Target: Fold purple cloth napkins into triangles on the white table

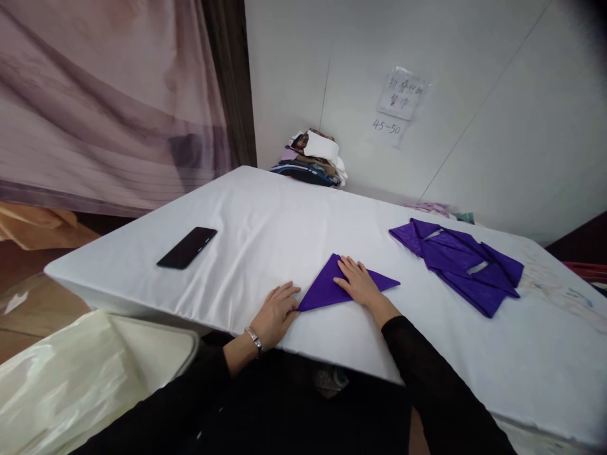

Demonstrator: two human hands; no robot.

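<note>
A purple cloth napkin (323, 284), folded into a triangle, lies on the white-covered table (265, 221) with its peak pointing away from me. My right hand (358, 281) rests flat on it, fingers stretched out across the cloth right of the middle. At the napkin's left corner, my left hand (275, 313) lies palm down on the tablecloth, its fingers extended and its edge touching or nearly touching the tip. A bracelet (255, 341) circles my left wrist. Neither hand grips anything.
Several purple napkins (462, 262) lie loosely heaped to the right. A black phone (187, 247) is on the left side of the table. Folded clothes (310, 158) are piled by the wall beyond the far edge. A pale plastic-covered chair (156, 347) stands at the lower left.
</note>
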